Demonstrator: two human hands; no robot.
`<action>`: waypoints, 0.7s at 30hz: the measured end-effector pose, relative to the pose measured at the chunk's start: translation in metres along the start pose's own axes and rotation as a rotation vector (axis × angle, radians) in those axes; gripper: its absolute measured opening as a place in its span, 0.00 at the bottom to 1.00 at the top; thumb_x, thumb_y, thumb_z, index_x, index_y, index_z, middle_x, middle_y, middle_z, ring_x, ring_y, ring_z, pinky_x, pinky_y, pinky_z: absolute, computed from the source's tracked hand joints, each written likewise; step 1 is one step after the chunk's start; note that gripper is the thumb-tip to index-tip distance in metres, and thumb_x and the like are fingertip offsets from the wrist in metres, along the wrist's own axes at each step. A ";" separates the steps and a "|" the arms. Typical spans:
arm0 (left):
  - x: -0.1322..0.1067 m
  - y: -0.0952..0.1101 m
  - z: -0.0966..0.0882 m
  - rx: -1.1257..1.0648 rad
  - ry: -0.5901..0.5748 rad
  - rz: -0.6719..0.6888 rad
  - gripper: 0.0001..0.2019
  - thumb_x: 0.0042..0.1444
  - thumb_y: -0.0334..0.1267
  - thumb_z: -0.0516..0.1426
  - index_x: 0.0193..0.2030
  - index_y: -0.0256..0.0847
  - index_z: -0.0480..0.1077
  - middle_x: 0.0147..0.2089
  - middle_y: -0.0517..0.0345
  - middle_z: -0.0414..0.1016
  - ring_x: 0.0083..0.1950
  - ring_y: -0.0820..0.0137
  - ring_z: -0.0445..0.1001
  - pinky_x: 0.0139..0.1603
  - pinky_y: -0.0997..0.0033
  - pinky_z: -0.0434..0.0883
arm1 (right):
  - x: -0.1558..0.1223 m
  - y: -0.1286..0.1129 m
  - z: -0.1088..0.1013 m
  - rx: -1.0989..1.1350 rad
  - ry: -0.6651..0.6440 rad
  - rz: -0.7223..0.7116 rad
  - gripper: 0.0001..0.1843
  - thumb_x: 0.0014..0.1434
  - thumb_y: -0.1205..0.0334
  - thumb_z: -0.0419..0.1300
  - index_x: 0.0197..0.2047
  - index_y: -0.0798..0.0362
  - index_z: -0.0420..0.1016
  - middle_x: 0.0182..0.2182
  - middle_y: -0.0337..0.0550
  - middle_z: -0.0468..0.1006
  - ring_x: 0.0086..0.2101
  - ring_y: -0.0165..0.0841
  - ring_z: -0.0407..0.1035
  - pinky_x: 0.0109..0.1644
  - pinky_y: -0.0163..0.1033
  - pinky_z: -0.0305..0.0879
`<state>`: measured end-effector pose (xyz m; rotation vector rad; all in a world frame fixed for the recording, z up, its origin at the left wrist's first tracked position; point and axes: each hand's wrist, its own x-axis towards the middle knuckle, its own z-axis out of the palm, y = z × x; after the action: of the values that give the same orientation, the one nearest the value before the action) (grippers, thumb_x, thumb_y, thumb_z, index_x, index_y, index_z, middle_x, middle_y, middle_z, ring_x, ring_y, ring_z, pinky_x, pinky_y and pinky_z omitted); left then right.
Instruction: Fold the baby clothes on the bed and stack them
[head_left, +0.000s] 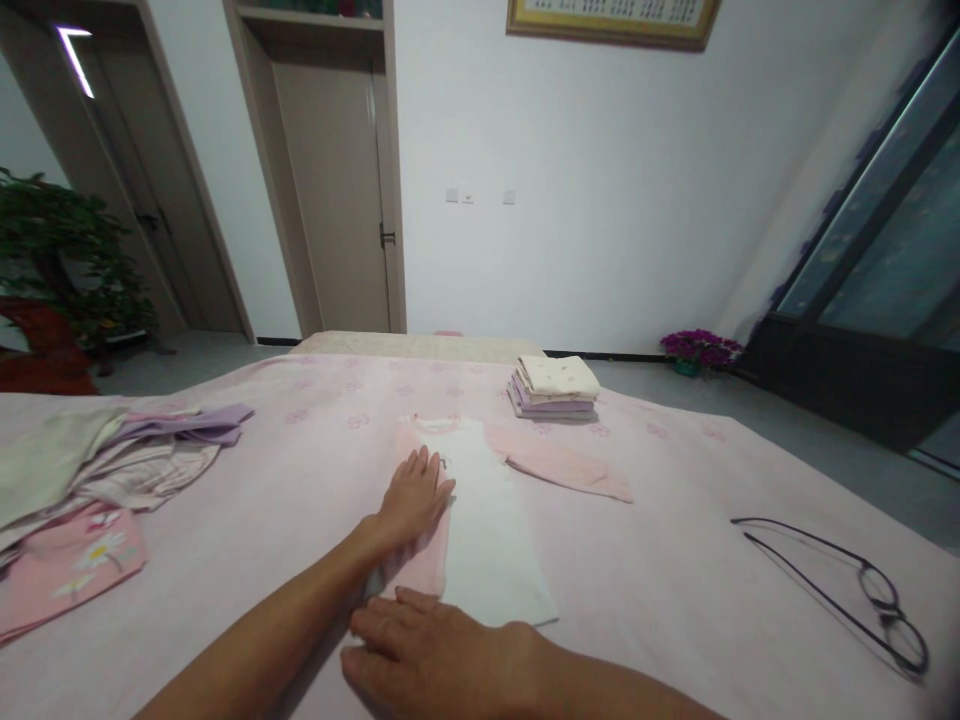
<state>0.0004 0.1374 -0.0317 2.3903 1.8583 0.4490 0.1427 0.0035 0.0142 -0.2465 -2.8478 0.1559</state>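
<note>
A white long-sleeved shirt (491, 540) with pink sleeves lies on the pink floral cloth. Its left sleeve (429, 565) is folded in over the body, while the other sleeve (570, 468) stretches out to the right. Flat on the folded sleeve, near the collar, rests my left hand (417, 495), fingers extended. My right hand (439, 650) lies palm down across the shirt's lower left corner, its fingers pointing left and partly covering the hem. Neither hand grips anything visible.
A neat stack of folded clothes (556, 385) stands behind the shirt to the right. Loose clothes (97, 470) are heaped at the left. Eyeglasses (885, 605) lie near the right edge of the cloth (660, 600). Doors and a wall are beyond.
</note>
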 end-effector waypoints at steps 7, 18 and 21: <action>-0.071 0.003 -0.003 -0.055 -0.125 0.110 0.33 0.63 0.56 0.48 0.73 0.45 0.54 0.76 0.50 0.41 0.76 0.55 0.38 0.73 0.49 0.42 | -0.010 0.007 -0.042 0.426 -0.167 -0.066 0.14 0.62 0.57 0.62 0.51 0.40 0.76 0.45 0.34 0.82 0.44 0.30 0.76 0.46 0.33 0.68; -0.134 0.037 -0.055 -0.072 -0.380 0.331 0.36 0.64 0.56 0.51 0.74 0.49 0.45 0.76 0.47 0.36 0.76 0.49 0.35 0.72 0.37 0.39 | -0.098 0.179 -0.094 0.053 0.109 1.094 0.21 0.65 0.58 0.54 0.58 0.53 0.74 0.56 0.48 0.75 0.55 0.39 0.69 0.59 0.39 0.61; -0.135 0.049 -0.060 -0.150 -0.380 0.451 0.30 0.64 0.54 0.52 0.71 0.51 0.56 0.74 0.47 0.50 0.75 0.47 0.44 0.70 0.32 0.38 | -0.149 0.207 -0.094 -0.098 0.075 1.371 0.26 0.63 0.61 0.54 0.64 0.55 0.68 0.60 0.54 0.70 0.58 0.42 0.65 0.60 0.41 0.59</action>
<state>0.0001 -0.0117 0.0132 2.5575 1.0959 0.1349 0.3419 0.1873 0.0380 -2.0566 -2.0787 0.2428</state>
